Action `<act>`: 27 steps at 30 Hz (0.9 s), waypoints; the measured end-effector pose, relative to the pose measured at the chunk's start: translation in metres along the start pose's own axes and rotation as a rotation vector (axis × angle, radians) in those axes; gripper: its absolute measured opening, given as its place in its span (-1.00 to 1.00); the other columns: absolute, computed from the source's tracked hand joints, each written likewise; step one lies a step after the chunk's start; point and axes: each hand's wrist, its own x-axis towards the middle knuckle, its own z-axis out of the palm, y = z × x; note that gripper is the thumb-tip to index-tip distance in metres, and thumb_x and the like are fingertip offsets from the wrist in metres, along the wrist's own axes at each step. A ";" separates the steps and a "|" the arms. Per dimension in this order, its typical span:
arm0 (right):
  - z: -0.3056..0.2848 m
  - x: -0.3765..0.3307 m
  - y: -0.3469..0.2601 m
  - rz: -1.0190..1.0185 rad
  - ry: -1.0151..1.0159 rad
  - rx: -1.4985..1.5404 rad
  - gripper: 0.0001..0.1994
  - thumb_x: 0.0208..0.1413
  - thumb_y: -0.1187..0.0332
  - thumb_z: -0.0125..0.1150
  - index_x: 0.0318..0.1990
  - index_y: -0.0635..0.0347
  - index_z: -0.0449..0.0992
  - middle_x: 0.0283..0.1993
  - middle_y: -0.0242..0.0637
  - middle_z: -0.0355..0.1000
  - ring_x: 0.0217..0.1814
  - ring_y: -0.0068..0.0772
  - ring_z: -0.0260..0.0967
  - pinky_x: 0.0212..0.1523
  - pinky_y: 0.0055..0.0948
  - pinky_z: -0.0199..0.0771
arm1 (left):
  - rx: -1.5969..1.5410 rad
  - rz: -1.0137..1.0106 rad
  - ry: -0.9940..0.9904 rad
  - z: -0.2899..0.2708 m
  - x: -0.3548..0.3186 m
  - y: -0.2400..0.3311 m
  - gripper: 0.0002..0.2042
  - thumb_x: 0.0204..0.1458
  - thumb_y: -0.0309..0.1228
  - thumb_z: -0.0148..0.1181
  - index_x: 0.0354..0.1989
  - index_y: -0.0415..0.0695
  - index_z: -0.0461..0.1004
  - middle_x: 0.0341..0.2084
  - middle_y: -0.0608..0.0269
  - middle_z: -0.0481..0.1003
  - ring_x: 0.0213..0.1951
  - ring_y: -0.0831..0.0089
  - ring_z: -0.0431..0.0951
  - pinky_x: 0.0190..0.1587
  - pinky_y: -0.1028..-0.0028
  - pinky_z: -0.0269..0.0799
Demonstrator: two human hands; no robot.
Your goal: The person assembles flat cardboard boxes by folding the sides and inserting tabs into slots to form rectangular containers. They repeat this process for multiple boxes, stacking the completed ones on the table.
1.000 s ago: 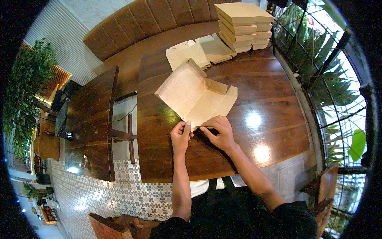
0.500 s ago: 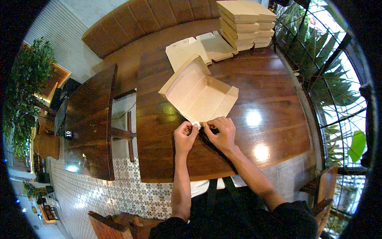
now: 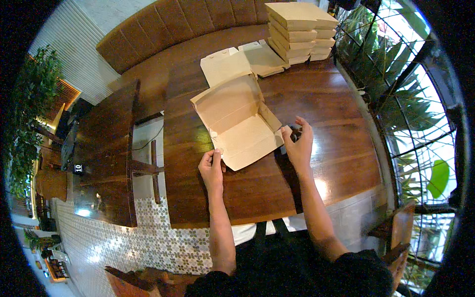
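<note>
A brown cardboard box [image 3: 237, 123] lies open and part-folded on the dark wooden table [image 3: 307, 99] in front of me. My left hand [image 3: 212, 168] pinches the box's near left corner flap. At the box's right side, my right hand [image 3: 298, 143] grips the side flap with its fingers curled. The lid stands tilted up at the far side.
Flat unfolded box blanks [image 3: 242, 59] lie further back on the table. A tall stack of folded boxes [image 3: 299, 29] stands at the far right. A brown padded bench [image 3: 163, 29] runs behind. A second dark table [image 3: 106, 148] is to the left. A railing and plants [image 3: 415, 114] are on the right.
My hands have parted from the box's near edge: the right hand went to the right side flap, the left stayed at the near left corner. The box has turned and opened flatter.
</note>
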 end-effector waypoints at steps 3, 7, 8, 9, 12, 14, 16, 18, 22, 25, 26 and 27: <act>-0.006 0.004 0.010 0.009 -0.171 -0.095 -0.71 0.13 0.40 0.43 0.01 0.20 0.63 -0.08 -0.12 0.62 -0.01 -0.18 0.57 0.06 -0.31 0.53 | 0.008 -0.023 -0.071 0.002 0.000 -0.003 -0.75 0.34 -0.26 0.26 -0.19 -0.25 0.57 -0.52 0.37 0.51 -0.57 0.68 0.38 -0.55 0.58 0.26; -0.015 -0.006 0.003 0.038 -0.282 0.178 -0.72 0.08 0.45 0.45 -0.02 0.18 0.68 -0.20 -0.14 0.64 -0.17 -0.19 0.60 -0.07 -0.34 0.59 | 0.023 0.015 -0.117 0.005 0.000 -0.007 -0.75 0.34 -0.26 0.27 -0.19 -0.25 0.54 -0.50 0.38 0.50 -0.55 0.69 0.39 -0.55 0.60 0.28; -0.016 -0.009 -0.001 -0.020 -0.293 0.176 -0.73 0.08 0.45 0.44 -0.03 0.15 0.69 -0.17 -0.13 0.63 -0.14 -0.16 0.60 -0.07 -0.32 0.61 | 0.035 0.014 -0.119 0.005 0.001 -0.007 -0.74 0.34 -0.25 0.27 -0.20 -0.25 0.54 -0.50 0.38 0.49 -0.55 0.69 0.38 -0.54 0.60 0.28; -0.017 -0.013 -0.005 -0.076 -0.306 0.183 -0.74 0.08 0.44 0.44 -0.05 0.12 0.71 -0.15 -0.12 0.63 -0.12 -0.12 0.61 -0.06 -0.30 0.62 | 0.052 0.005 -0.113 0.005 0.001 -0.008 -0.74 0.34 -0.25 0.27 -0.21 -0.25 0.53 -0.50 0.39 0.49 -0.55 0.69 0.38 -0.54 0.60 0.29; -0.016 -0.020 -0.014 -0.139 -0.323 0.176 -0.77 0.10 0.48 0.39 -0.07 0.10 0.72 -0.18 -0.15 0.62 -0.14 -0.16 0.61 -0.08 -0.29 0.62 | 0.042 0.020 -0.123 0.004 0.000 -0.010 -0.74 0.34 -0.25 0.27 -0.22 -0.22 0.52 -0.51 0.40 0.47 -0.54 0.70 0.38 -0.54 0.61 0.29; -0.012 -0.019 -0.014 -0.129 -0.302 0.179 -0.78 0.11 0.48 0.39 -0.07 0.15 0.71 -0.20 -0.14 0.62 -0.19 -0.19 0.60 -0.11 -0.31 0.61 | 0.048 0.052 -0.110 0.003 0.001 -0.012 -0.73 0.35 -0.24 0.26 -0.22 -0.22 0.52 -0.54 0.43 0.45 -0.57 0.71 0.36 -0.56 0.60 0.26; -0.008 -0.014 -0.010 -0.038 -0.287 0.191 -0.79 0.12 0.48 0.39 -0.08 0.25 0.69 -0.23 -0.12 0.64 -0.26 -0.26 0.59 -0.15 -0.36 0.58 | 0.093 0.089 -0.093 0.004 0.002 -0.012 -0.71 0.34 -0.21 0.27 -0.19 -0.23 0.51 -0.49 0.40 0.46 -0.52 0.67 0.37 -0.51 0.56 0.30; -0.004 -0.002 -0.003 -0.058 -0.287 0.170 -0.76 0.14 0.46 0.39 -0.03 0.26 0.66 -0.25 -0.10 0.65 -0.29 -0.25 0.61 -0.17 -0.36 0.60 | 0.188 0.085 -0.031 0.005 0.001 -0.008 -0.66 0.31 -0.16 0.30 -0.13 -0.25 0.50 -0.36 0.31 0.49 -0.40 0.59 0.44 -0.38 0.50 0.39; -0.004 0.015 0.012 0.000 -0.382 0.191 -0.68 0.17 0.48 0.32 0.09 0.23 0.58 -0.33 -0.25 0.61 -0.36 -0.46 0.58 -0.27 -0.44 0.61 | 0.235 0.511 0.043 0.000 -0.007 0.012 -0.36 0.08 -0.03 0.50 0.19 -0.18 0.44 0.25 0.06 0.32 0.22 0.19 0.31 0.23 0.19 0.30; -0.006 0.021 0.019 0.083 -0.448 0.267 -0.67 0.18 0.50 0.28 0.12 0.21 0.56 -0.34 -0.34 0.55 -0.40 -0.57 0.53 -0.35 -0.49 0.59 | 0.710 0.929 -0.263 -0.021 -0.004 0.033 -0.32 -0.03 -0.06 0.56 0.24 -0.03 0.45 0.40 0.04 0.27 0.40 0.09 0.24 0.31 0.18 0.31; -0.006 0.023 0.021 0.097 -0.463 0.288 -0.66 0.19 0.50 0.27 0.13 0.21 0.55 -0.34 -0.37 0.53 -0.42 -0.60 0.51 -0.38 -0.51 0.57 | 0.714 0.892 -0.309 -0.019 -0.007 0.033 -0.40 -0.16 -0.10 0.62 0.09 0.02 0.59 0.35 0.16 0.40 0.43 0.06 0.25 0.41 0.14 0.21; -0.008 0.026 0.022 0.096 -0.483 0.289 -0.65 0.19 0.51 0.26 0.14 0.22 0.53 -0.33 -0.36 0.52 -0.42 -0.60 0.50 -0.38 -0.51 0.57 | 0.723 0.935 -0.346 -0.019 -0.005 0.033 -0.47 -0.16 -0.13 0.62 0.01 -0.01 0.63 0.24 0.19 0.48 0.40 0.08 0.30 0.39 0.13 0.25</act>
